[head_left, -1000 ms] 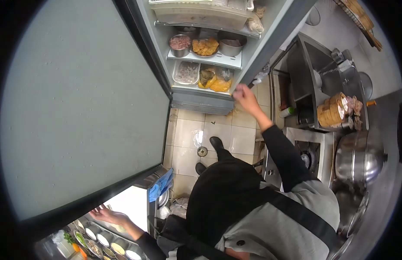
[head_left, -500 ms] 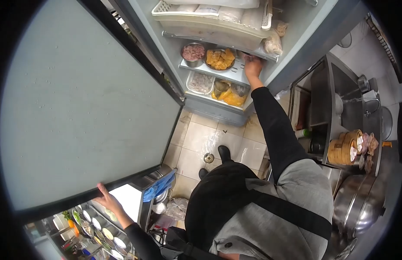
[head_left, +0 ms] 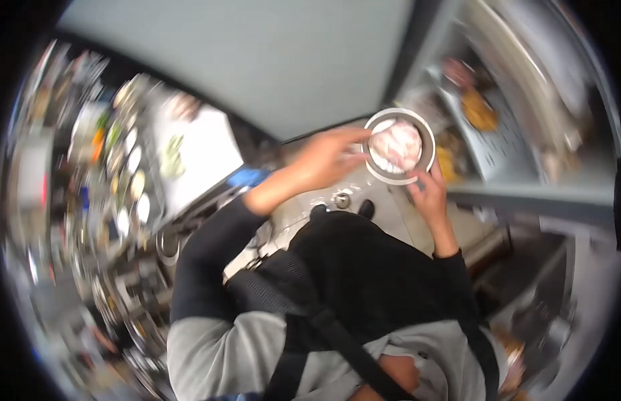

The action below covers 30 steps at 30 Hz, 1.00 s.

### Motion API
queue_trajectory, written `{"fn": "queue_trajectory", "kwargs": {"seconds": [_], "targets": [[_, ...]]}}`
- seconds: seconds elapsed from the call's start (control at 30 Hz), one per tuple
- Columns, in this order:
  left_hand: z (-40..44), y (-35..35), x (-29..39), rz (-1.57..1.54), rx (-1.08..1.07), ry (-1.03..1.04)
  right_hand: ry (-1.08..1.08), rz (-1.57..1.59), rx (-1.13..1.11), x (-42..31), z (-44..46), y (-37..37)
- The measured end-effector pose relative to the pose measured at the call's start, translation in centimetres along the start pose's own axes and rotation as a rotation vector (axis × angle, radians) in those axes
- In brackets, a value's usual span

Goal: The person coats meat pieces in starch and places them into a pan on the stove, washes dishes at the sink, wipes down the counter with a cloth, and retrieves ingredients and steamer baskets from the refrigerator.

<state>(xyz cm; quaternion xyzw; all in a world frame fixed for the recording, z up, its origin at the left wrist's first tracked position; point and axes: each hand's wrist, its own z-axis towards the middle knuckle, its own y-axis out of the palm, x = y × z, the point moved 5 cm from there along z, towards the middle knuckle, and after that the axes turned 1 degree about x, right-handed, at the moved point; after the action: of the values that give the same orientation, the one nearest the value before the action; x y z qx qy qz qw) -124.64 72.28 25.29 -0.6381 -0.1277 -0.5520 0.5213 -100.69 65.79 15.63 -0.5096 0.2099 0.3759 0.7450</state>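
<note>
A round metal bowl (head_left: 427, 150) with pale pink pieces that look like raw meat (head_left: 398, 144) is held up in front of the fridge. My right hand (head_left: 429, 194) grips its near right rim, the thumb on the edge and fingers around the outside. On the opposite side, my left hand (head_left: 327, 157) is closed at the left rim, its fingertips reaching over the edge; motion blurs them somewhat. The bowl's underside is hidden.
The fridge door (head_left: 277, 67) hangs open ahead. Inside the fridge, a shelf (head_left: 487, 150) bears orange food (head_left: 479, 110) and a bowl of pink meat (head_left: 459, 72). To the left are a white cutting board (head_left: 207, 144) and several small containers, blurred. Below is the tiled floor (head_left: 390, 210).
My right hand has come out of the fridge with the metal bowl. My left hand has left the door's edge and moved to the bowl. The view has turned left.
</note>
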Motion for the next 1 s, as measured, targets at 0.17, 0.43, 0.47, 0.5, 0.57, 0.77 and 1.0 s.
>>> {"fn": "queue_trajectory", "kwargs": {"seconds": [0.17,0.43,0.47,0.5,0.57,0.77,1.0], "targets": [[-5.9,0.1,-9.6,0.613,0.178,-0.480,-0.307,0.268,-0.273,-9.9,2.4,10.9],[-18.6,-9.5,-12.3,0.719,0.423,-0.621,-0.545,0.323,-0.535,-18.8,5.3,23.4],[-21.2,-11.6,-12.6,0.608,0.435,-0.663,-0.532,0.313,-0.616,-20.6,5.8,26.5],[-22.3,-13.2,-12.7,0.504,0.426,-0.692,-0.552,0.312,-0.632,-21.5,6.0,27.8],[-24.7,-17.3,-11.7,0.337,0.525,-0.739,-0.583,0.304,-0.640,-23.1,7.0,30.2],[-37.5,-30.3,-15.4,-0.050,1.063,-0.493,-0.497,0.254,-0.649,-24.8,9.6,32.5],[-43.6,-34.0,-30.6,0.054,0.915,-0.814,-0.332,0.296,-0.671,-25.9,10.0,30.6]]}}
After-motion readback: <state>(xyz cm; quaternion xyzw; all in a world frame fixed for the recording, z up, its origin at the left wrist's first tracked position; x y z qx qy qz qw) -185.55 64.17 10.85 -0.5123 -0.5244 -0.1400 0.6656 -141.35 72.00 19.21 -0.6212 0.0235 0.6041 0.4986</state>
